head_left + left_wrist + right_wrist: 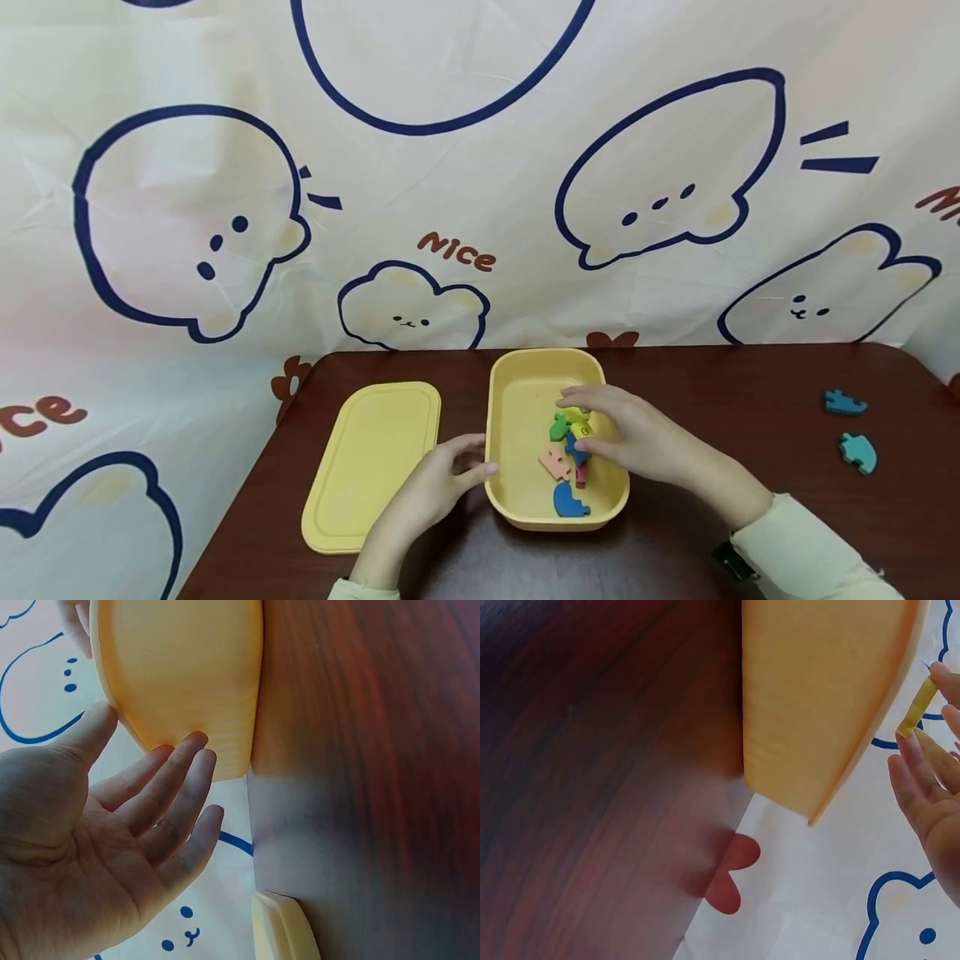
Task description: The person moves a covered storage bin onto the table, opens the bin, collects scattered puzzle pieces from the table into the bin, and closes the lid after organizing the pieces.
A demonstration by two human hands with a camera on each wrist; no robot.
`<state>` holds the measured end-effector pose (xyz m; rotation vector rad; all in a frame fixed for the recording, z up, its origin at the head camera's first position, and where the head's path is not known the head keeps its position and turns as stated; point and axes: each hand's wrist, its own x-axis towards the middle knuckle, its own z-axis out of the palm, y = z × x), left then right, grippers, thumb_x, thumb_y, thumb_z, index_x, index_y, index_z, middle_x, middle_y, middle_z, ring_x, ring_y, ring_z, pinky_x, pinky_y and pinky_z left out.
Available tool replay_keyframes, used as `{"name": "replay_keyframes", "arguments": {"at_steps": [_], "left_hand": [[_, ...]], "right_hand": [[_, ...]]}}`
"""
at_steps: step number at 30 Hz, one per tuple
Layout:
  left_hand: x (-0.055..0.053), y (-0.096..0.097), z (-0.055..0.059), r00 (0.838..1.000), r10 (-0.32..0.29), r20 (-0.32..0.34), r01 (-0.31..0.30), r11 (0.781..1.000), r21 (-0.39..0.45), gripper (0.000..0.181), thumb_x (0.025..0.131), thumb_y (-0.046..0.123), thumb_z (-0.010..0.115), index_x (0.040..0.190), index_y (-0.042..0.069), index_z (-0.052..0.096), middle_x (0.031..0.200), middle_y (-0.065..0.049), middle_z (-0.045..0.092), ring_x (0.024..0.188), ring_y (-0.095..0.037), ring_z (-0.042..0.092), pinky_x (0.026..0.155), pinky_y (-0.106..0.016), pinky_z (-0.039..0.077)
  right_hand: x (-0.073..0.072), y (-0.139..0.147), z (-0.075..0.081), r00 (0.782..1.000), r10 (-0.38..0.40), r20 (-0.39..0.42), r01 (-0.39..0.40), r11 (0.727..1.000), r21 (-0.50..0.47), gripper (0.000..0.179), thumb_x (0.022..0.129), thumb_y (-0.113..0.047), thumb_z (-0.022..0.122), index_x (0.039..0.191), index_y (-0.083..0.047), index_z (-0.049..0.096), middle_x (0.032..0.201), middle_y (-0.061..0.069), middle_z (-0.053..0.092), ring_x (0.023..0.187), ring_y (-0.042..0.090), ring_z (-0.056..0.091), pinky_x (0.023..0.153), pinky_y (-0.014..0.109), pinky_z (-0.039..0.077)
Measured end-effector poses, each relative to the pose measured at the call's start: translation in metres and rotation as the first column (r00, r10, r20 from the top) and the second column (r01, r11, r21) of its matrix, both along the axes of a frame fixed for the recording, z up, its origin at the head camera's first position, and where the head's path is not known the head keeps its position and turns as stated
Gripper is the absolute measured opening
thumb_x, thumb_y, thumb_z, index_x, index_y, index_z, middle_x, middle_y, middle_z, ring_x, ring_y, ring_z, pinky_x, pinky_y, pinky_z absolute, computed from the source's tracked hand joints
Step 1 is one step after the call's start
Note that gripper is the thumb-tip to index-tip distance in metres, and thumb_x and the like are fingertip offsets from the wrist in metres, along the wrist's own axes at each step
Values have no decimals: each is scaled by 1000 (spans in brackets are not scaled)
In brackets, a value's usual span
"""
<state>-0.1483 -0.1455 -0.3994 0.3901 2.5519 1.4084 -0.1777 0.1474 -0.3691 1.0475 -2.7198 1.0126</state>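
Observation:
A yellow box (517, 492) stands in the middle of the table with small coloured puzzle pieces inside. Among them are a blue piece (570, 501), a pink piece (556, 463) and a green piece (559, 427). Over the box's right half, my right hand (633, 433) pinches a yellow puzzle piece (916, 707) between thumb and fingers. On the opposite side, my left hand (438, 483) rests against the box's outer wall, thumb at the rim and fingers loosely extended, as the left wrist view shows (127, 817).
Left of the box lies its flat yellow lid (375, 458). A dark blue piece (844, 402) and a teal piece (858, 452) lie at the table's right side. Behind the brown table (720, 383) hangs a printed white cloth (525, 300).

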Motion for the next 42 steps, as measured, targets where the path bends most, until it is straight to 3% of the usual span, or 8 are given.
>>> {"name": "replay_keyframes", "arguments": {"at_steps": [13, 18, 28, 42], "left_hand": [[2, -4, -3, 1000, 10, -15, -10, 1000, 10, 44, 94, 19, 70, 130, -3, 59, 111, -12, 67, 101, -27, 66, 83, -39, 54], [1, -6, -3, 1000, 9, -29, -9, 1000, 10, 43, 95, 18, 69, 131, -3, 59, 113, -14, 67, 102, -29, 66, 83, -39, 54], [1, -4, -1, 999, -3, -49, 3, 1000, -11, 44, 95, 19, 68, 132, -3, 58, 113, -14, 67, 101, -28, 67, 84, -40, 54], [1, 0, -1, 998, -18, -53, 18, 1000, -9, 43, 95, 19, 68, 132, -3, 58, 113, -14, 67, 103, -29, 66, 86, -40, 54]], "right_hand": [[6, -28, -10, 996, -24, 89, 24, 1000, 0, 51, 83, -14, 81, 131, -10, 64, 133, 7, 60, 128, 31, 51, 103, 50, 43], [6, -38, -13, 997, -7, 76, 6, 1000, 10, 50, 84, -18, 81, 130, -9, 64, 132, 5, 60, 129, 29, 51, 104, 49, 42], [10, -49, -17, 998, 53, 40, -53, 998, 19, 46, 87, -13, 78, 130, -7, 62, 133, 8, 60, 115, 25, 59, 95, 45, 50], [14, -56, -21, 999, 45, 9, -45, 998, 46, 49, 83, -10, 82, 128, -9, 64, 132, 8, 60, 112, 23, 61, 91, 44, 51]]}}
